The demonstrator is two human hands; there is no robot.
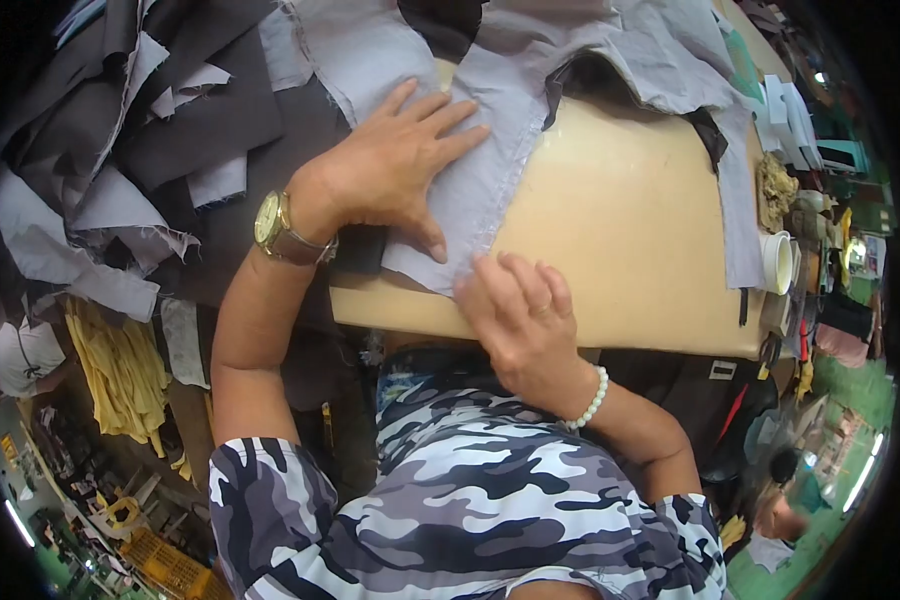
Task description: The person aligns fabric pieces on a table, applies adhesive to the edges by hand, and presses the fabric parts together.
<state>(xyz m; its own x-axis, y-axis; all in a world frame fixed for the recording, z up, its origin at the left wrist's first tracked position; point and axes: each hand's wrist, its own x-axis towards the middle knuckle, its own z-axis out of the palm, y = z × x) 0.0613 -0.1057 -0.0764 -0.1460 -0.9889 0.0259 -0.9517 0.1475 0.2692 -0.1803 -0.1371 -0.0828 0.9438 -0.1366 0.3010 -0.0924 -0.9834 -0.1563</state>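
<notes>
The spread left hand (395, 160) apparently steadies the grey cloth (476, 195) near the front edge of the surface (620, 220) beside the right hand (522, 325), whose grip I cannot tell.

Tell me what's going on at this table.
A person in a camouflage shirt is handling light grey fabric on a tan tabletop. The left hand, below a wristwatch, lies spread on the fabric. The right hand, below a beaded bracelet, is at the fabric's near corner; whether it grips is unclear. Dark and grey cloth pieces are heaped to the left.
</notes>
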